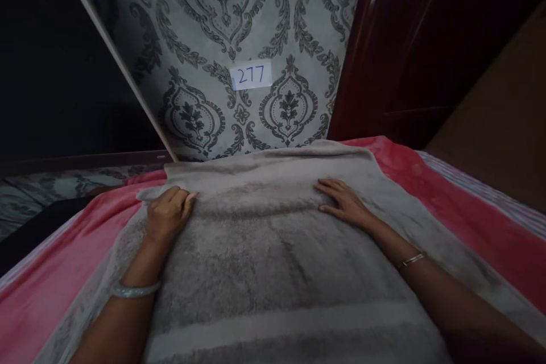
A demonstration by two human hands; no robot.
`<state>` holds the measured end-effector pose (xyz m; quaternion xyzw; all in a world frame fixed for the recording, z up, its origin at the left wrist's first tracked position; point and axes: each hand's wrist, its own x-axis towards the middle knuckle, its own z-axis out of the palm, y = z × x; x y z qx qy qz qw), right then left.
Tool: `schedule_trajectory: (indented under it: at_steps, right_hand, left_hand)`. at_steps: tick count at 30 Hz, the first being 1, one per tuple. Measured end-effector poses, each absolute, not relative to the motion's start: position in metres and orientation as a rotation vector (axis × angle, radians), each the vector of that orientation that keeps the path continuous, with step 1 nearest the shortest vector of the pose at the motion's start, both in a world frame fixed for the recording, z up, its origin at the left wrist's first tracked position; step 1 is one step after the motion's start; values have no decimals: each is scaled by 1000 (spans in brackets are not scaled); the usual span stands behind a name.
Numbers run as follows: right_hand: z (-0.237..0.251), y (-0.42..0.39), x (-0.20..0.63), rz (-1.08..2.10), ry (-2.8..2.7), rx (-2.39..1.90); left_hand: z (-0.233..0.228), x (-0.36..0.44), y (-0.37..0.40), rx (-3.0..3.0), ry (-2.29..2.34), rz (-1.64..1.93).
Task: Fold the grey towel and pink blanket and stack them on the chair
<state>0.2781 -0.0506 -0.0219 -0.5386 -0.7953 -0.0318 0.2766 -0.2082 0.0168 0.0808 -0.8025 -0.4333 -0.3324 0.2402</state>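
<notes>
left hand [167, 215]: on the towel's far-left corner, near the bed's left edge; fingers [183, 198] curled together, seemingly pinching the towel edge, though the grip underneath is hidden; pale bangle [135, 290] on the wrist.
towel [273, 256]: grey, fluffy, lighter stripe across the near part; spread over the middle of the bed; long axis runs from the near edge toward the far edge by the wall; far hem lying just beyond both hands.
right hand [344, 202]: palm down, flat on the towel's far-right part; fingers [328, 186] slightly spread, pressing, gripping nothing; thin bracelet [412, 260] on the wrist.
key relation: far hem straight ahead of both sets of fingers; left hand already at the corner, right hand set in from the towel's right side edge, so left nearer to an edge.
blanket [447, 199]: red-pink, under the towel, showing at both sides of the bed.
wall [239, 40]: patterned grey paper past the bed's far edge, paper label [251, 75] reading 277.
door [426, 40]: dark red wood, beyond the far-right corner.
</notes>
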Motion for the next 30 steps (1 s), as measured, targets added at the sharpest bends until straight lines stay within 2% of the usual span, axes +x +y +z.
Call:
schedule_trajectory:
  at_steps: [10,17,25,30]
  right_hand:
    - [-9,-55,265,-196,-2065,-1362]
    - [20,-76,258,-437,-1862,-1388]
    - [10,-71,261,-323,-1946,-1453]
    - [10,-75,269,-309,-1922,-1457]
  left_hand:
    - [90,-212,14,-2081,-1167,-962]
    - [82,-224,24,-2137,-1238,-910]
    - [70,-228,27,-2356,-1264,-711]
    - [78,-222,26,-2450,-1310,-578]
